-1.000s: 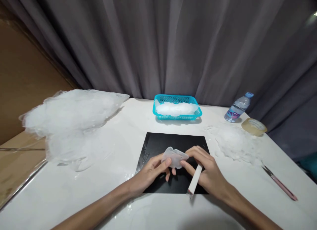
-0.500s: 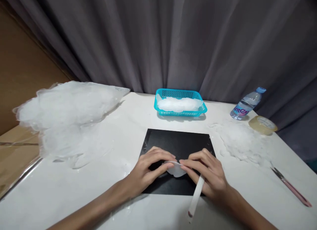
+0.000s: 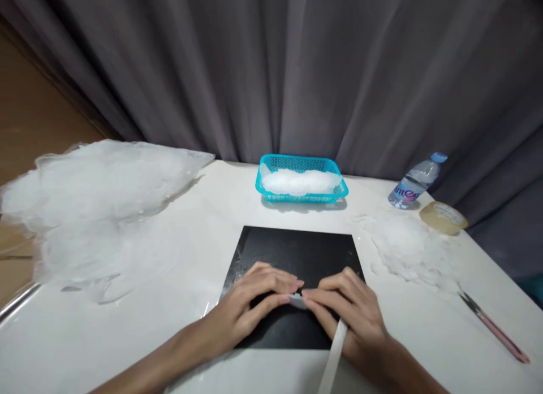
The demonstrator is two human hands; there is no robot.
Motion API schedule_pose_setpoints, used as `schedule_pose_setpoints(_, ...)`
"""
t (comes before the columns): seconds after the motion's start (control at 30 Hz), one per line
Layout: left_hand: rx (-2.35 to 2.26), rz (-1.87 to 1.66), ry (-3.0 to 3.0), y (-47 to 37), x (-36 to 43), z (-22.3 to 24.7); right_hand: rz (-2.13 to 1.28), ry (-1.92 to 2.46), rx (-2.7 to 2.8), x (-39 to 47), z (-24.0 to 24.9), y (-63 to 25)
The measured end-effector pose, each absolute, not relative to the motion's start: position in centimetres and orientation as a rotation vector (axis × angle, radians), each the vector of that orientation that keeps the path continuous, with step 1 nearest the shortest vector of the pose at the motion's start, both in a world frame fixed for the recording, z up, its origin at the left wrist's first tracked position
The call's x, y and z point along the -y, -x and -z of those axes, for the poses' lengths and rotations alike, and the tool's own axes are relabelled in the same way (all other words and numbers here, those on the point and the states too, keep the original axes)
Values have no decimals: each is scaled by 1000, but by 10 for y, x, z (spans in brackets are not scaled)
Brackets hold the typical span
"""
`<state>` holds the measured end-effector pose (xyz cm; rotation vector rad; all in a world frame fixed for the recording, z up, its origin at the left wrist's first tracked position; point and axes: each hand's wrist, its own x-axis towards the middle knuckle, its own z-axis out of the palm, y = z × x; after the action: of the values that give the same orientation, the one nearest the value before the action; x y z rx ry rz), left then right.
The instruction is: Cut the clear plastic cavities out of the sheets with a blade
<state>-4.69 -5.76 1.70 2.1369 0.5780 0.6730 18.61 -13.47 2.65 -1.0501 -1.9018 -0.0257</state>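
A small whitish translucent piece [image 3: 298, 301] is pinched at both ends over a black square board [image 3: 297, 247]. My left hand [image 3: 265, 295] grips its left end between thumb and fingers. On the other side, my right hand [image 3: 352, 306] has its fingertips closed on the right end. A white strip-like tool [image 3: 333, 354] is tucked under my right hand and points down toward the near edge of the view. The fingers hide much of the small piece.
A blue basket [image 3: 302, 199] with white pieces stands at the back. White translucent sheets [image 3: 102, 185] are heaped at left. On the right are a bottle [image 3: 418, 182], tape roll [image 3: 444, 217], thin scraps [image 3: 407, 247] and pink-handled scissors [image 3: 494, 327].
The small piece now shows as a narrower band between my fingertips. The view has shifted slightly, and both hands appear a little lower in it.
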Motion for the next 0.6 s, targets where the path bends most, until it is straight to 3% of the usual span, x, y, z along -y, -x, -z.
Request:
schedule_pose_setpoints(0.13,-592,-534,-2532,54,53,-10,4,1068,1858,131,-4,-184)
schedule_pose_setpoints(0.27,-806,-532,-2820,72,29,-20,-146,1389,1537,106,-7,-205)
schedule_pose_setpoints(0.43,-1267,-606,-2843,130,-4,-39,219,1533,1466,16,-48,-249)
schedule_pose_setpoints(0.6,-1696,-513,-2921,199,-9,-23,214,1482,1676,-84,-62,-259)
